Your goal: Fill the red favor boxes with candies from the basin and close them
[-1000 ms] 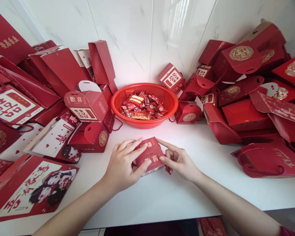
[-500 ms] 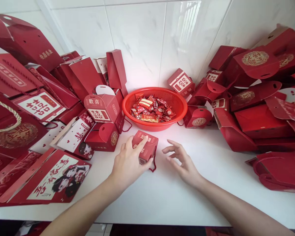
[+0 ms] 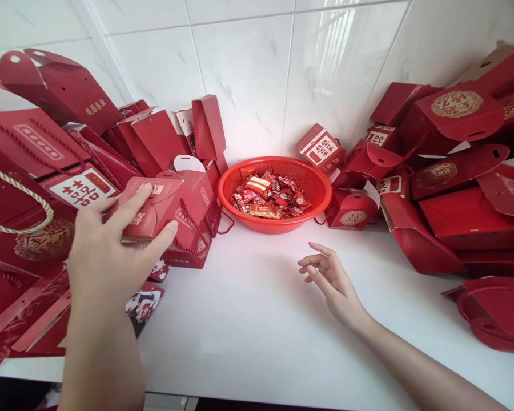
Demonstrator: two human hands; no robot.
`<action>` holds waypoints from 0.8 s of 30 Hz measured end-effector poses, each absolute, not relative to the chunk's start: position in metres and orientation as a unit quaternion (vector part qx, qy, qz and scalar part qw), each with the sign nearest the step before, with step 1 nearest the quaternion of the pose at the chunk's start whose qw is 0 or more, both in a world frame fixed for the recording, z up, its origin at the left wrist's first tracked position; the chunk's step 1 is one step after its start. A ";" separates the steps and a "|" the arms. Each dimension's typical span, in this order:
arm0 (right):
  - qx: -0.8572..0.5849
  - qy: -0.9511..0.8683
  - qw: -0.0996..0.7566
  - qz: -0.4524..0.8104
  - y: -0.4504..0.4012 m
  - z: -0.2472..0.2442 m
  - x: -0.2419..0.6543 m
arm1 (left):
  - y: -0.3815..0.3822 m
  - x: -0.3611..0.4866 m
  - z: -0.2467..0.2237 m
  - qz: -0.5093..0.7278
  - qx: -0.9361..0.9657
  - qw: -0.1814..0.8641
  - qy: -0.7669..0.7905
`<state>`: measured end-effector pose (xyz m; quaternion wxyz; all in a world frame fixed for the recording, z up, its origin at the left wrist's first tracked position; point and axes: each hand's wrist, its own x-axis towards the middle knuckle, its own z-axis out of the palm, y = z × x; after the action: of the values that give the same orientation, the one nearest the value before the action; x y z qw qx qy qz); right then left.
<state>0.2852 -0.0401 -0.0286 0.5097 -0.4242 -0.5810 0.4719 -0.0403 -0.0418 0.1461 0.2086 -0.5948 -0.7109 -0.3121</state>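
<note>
My left hand (image 3: 117,245) grips a small red gift box (image 3: 154,200) from above, with fingers along its far side and the thumb on its near right. A dark red cord hangs off the box's right side. It is held among the boxes on the left, in front of a red box with a handle flap (image 3: 192,177); whether it touches them I cannot tell. My right hand (image 3: 328,279) hovers over the white table (image 3: 248,319), fingers loosely curved and apart, holding nothing. Beyond both hands sits a red plastic basket (image 3: 274,228) filled with wrapped candies (image 3: 268,194).
Red boxes and bags crowd the left side, among them one with a twisted rope handle (image 3: 38,222). More red boxes (image 3: 449,222) are heaped on the right. A white tiled wall (image 3: 248,85) rises behind the table.
My left hand has carried the small gift box from the middle of the table up and left to the stacked boxes. My right hand stays nearly in place; the view has shifted slightly.
</note>
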 end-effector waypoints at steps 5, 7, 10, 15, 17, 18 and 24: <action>-0.429 -0.588 0.497 0.472 -0.044 -0.025 0.284 | -0.006 -0.057 0.128 -0.186 -0.601 0.105 -0.770; -0.430 -0.592 0.494 0.471 -0.046 -0.024 0.284 | -0.004 -0.056 0.124 -0.181 -0.605 0.113 -0.767; -0.431 -0.599 0.484 0.470 -0.047 -0.023 0.285 | -0.007 -0.053 0.121 -0.187 -0.613 0.146 -0.754; -0.432 -0.617 0.474 0.457 -0.046 -0.023 0.285 | -0.009 -0.051 0.116 -0.211 -0.620 0.181 -0.733; -0.433 -0.627 0.472 0.444 -0.045 -0.022 0.285 | -0.007 -0.051 0.115 -0.222 -0.631 0.174 -0.723; -0.433 -0.632 0.471 0.437 -0.045 -0.022 0.286 | -0.006 -0.051 0.115 -0.226 -0.636 0.168 -0.719; -0.423 -0.674 0.472 0.380 -0.042 -0.020 0.289 | -0.006 -0.048 0.117 -0.197 -0.638 0.178 -0.722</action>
<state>0.2889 -0.0418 -0.0199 0.4724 -0.4228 -0.6737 0.3797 -0.0479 -0.0057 0.1171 0.1782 -0.6382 -0.7225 -0.1973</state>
